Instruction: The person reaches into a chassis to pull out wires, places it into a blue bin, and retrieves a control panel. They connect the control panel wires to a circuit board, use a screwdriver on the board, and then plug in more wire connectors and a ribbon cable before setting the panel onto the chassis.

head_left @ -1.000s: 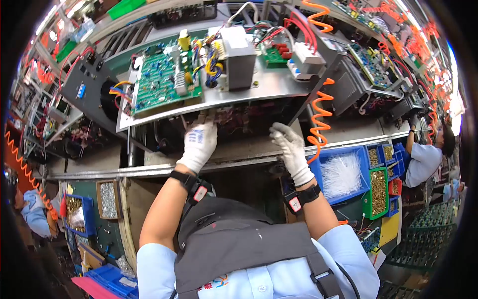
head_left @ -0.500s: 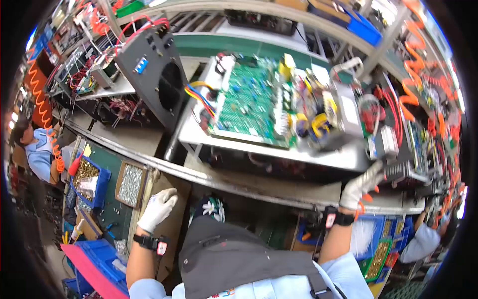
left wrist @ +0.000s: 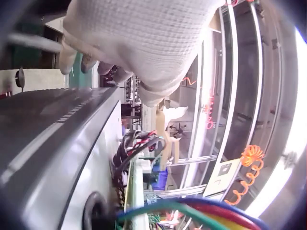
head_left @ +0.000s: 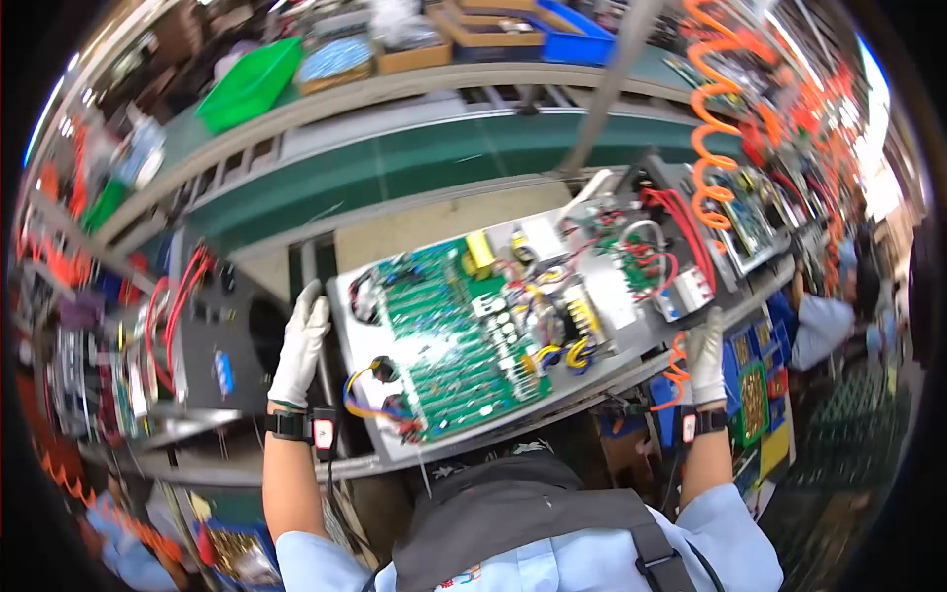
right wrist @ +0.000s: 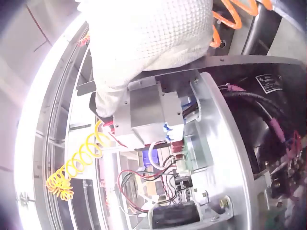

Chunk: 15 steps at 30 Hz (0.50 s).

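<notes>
An open electronics chassis (head_left: 390, 439) lies in front of me, with a green circuit board (head_left: 449, 340), coloured wires and a grey end panel at its right. My left hand (head_left: 298, 345), in a white glove, is at the chassis's left end with fingers extended forward. From the left wrist view, the glove (left wrist: 139, 43) hangs over a dark metal side. My gloved right hand (head_left: 705, 360) lies along the right end panel, fingers pointing away from me. In the right wrist view its thumb reaches beside a grey terminal block (right wrist: 146, 112).
Another unit with a grey panel (head_left: 212, 335) stands to the left, a further one (head_left: 760, 232) to the right. An orange coiled hose (head_left: 710, 128) hangs at the right. Behind runs a green-topped strip (head_left: 424, 163), below a shelf with a green bin (head_left: 252, 84). Parts bins (head_left: 753, 405) sit lower right.
The left hand has gone from the chassis front, past the left side bench, to the chassis's left end. The right hand has moved to its right end. The chassis sits nearer and lower in view.
</notes>
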Tool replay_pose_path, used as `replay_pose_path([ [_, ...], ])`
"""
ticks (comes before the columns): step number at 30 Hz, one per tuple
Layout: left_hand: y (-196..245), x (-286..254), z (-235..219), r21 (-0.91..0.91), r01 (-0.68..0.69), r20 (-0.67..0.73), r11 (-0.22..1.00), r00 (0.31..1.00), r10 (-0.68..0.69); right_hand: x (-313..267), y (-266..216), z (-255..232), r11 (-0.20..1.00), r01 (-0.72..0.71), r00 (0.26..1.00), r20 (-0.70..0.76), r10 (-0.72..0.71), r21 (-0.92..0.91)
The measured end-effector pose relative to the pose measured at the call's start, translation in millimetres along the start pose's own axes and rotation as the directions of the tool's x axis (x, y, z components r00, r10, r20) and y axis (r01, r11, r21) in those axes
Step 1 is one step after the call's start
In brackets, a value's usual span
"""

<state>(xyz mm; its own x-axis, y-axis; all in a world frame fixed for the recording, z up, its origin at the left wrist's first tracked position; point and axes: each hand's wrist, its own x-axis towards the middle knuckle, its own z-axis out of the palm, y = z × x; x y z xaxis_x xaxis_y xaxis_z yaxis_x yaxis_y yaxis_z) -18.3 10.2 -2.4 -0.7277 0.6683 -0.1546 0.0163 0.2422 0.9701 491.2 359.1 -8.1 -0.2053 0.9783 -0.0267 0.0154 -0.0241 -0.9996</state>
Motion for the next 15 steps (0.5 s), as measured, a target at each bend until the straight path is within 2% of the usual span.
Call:
replay_pose_path([
  [1,-3,17,3,0.044,-0.038,0.054,0.998,0.998,0.035,-8,-23,19,0.997,-0.047,0.999,-0.027,0.046,-0.065],
  [2,-10,32,2,0.081,-0.077,0.089,0.994,0.994,0.069,5,7,-4,0.996,-0.009,0.999,0.03,0.012,-0.094],
  [3,-8,37,6,0.163,-0.031,0.109,0.986,0.994,0.013,15,29,-19,0.997,-0.062,0.995,0.083,0.058,0.04],
  [4,-18,45,8,0.133,-0.012,0.149,0.991,0.989,-0.008,22,34,-13,0.989,-0.03,0.995,0.101,0.015,0.148],
  [6,-11,35,17,0.076,-0.031,0.108,0.997,0.994,0.023,35,43,0,0.932,0.017,0.988,0.138,-0.072,0.362],
  [8,-4,26,27,-0.016,-0.036,0.058,0.999,0.998,0.037,43,45,2,0.909,0.029,0.981,0.163,-0.106,0.415],
  [9,2,16,32,-0.184,0.073,0.038,0.98,0.997,-0.067,50,57,-5,0.915,-0.006,0.984,0.166,-0.067,0.404],
  [11,-3,2,30,-0.194,0.031,-0.018,0.98,0.999,-0.035,76,44,20,0.976,0.08,0.963,0.238,-0.129,0.205],
  [12,-9,-6,29,-0.2,-0.013,-0.048,0.98,0.999,0.004,94,39,39,0.942,0.008,0.97,0.225,-0.088,0.335],
  [13,-12,-12,29,-0.255,0.045,-0.081,0.966,0.994,-0.067,112,34,54,0.976,0.059,0.966,0.235,-0.109,0.209],
  [14,-19,-25,29,-0.284,0.008,-0.103,0.959,0.994,-0.039,126,29,72,0.992,0.099,0.958,0.262,-0.117,0.081],
  [15,-16,-36,35,-0.297,0.022,-0.149,0.955,0.986,-0.069,136,11,105,0.979,0.111,0.961,0.234,-0.15,0.17],
])
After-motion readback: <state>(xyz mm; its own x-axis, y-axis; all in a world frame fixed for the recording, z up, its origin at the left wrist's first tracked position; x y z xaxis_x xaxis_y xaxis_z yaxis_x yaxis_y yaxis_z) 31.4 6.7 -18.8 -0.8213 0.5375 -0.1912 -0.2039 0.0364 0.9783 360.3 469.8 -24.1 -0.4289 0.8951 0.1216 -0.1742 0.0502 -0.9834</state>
